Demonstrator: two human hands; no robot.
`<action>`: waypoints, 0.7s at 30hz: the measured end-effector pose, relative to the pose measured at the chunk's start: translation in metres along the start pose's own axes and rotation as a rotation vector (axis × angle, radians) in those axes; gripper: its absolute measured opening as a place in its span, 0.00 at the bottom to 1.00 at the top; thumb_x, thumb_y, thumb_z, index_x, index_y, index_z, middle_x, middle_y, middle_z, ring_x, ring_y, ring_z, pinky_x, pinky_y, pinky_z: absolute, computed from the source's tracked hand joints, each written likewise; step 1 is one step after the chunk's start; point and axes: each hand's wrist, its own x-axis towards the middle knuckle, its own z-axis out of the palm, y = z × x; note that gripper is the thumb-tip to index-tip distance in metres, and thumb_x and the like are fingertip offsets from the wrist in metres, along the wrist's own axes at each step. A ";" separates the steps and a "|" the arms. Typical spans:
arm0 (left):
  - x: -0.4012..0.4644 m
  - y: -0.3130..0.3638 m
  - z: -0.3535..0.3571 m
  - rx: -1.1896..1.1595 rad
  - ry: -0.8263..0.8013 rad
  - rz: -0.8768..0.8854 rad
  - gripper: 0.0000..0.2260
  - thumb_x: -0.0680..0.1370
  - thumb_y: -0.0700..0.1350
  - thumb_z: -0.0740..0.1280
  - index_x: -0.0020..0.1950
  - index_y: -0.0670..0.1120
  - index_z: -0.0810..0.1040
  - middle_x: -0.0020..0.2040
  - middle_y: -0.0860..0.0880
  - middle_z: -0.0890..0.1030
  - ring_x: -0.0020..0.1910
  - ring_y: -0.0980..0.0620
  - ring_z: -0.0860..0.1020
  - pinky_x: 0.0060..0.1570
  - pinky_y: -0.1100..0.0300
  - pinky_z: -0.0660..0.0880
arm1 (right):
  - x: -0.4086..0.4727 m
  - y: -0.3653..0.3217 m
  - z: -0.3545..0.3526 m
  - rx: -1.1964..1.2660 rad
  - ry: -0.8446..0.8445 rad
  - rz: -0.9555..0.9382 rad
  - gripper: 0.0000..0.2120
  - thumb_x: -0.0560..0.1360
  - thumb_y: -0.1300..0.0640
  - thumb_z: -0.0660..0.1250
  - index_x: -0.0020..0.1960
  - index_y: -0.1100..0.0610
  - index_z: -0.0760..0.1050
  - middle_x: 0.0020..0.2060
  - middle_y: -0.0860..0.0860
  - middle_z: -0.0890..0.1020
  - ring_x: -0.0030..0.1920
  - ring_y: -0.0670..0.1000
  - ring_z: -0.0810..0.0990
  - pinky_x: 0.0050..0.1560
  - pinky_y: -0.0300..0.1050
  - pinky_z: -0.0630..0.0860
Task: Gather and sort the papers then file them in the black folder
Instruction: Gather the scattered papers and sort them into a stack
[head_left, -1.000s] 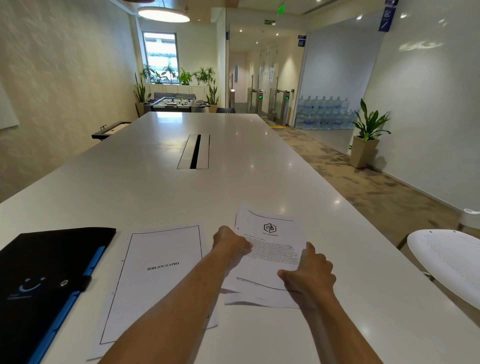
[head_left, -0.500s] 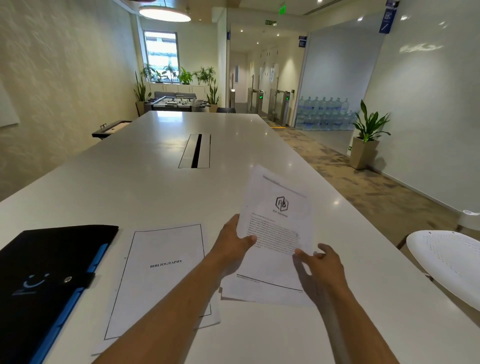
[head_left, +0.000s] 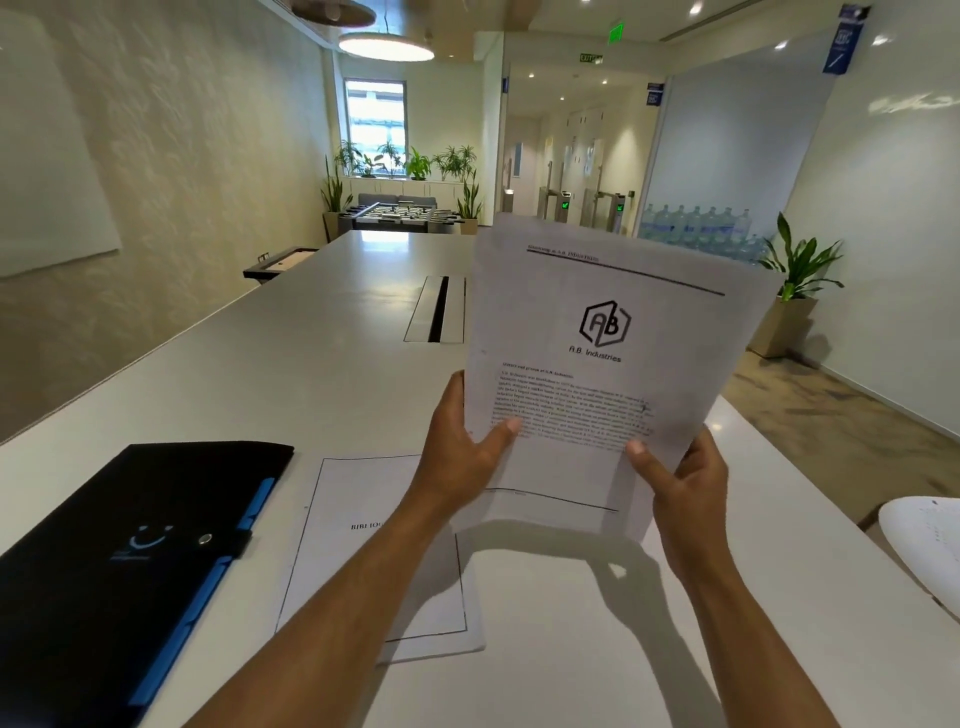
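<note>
A printed sheet (head_left: 597, 364) is held upright above the table (head_left: 311, 364) at centre right of the frame, gripped at its lower edges by the left hand (head_left: 462, 457) and right hand (head_left: 680, 483). The black folder (head_left: 119, 561) is seen closed at lower left, a second sheet (head_left: 363, 561) just beside it.

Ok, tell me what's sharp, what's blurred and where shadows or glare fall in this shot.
Head view: the logo on the white printed sheet reads sharply, its body text smears; both hands cast soft shadows on the glossy white table, which mirrors window glare at its far end; wide-angle bending curves the walls.
</note>
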 end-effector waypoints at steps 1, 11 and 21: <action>0.000 0.000 0.000 0.001 0.021 0.011 0.21 0.76 0.42 0.71 0.62 0.58 0.66 0.55 0.61 0.75 0.53 0.70 0.75 0.44 0.75 0.75 | 0.000 -0.003 0.002 -0.007 0.006 -0.031 0.18 0.74 0.65 0.70 0.61 0.53 0.74 0.51 0.43 0.84 0.51 0.48 0.83 0.48 0.41 0.82; -0.041 -0.033 0.035 -0.070 0.161 -0.085 0.21 0.75 0.35 0.69 0.61 0.54 0.66 0.55 0.54 0.76 0.53 0.65 0.77 0.45 0.70 0.77 | -0.030 0.022 0.006 -0.114 0.073 -0.026 0.18 0.74 0.65 0.70 0.54 0.45 0.72 0.49 0.44 0.81 0.46 0.40 0.81 0.39 0.32 0.78; -0.040 -0.039 0.031 -0.028 0.192 -0.177 0.14 0.79 0.43 0.66 0.62 0.52 0.67 0.56 0.53 0.78 0.53 0.54 0.79 0.45 0.68 0.79 | -0.034 0.037 0.007 -0.153 0.138 0.036 0.13 0.76 0.60 0.69 0.57 0.47 0.74 0.51 0.43 0.82 0.49 0.43 0.82 0.44 0.38 0.80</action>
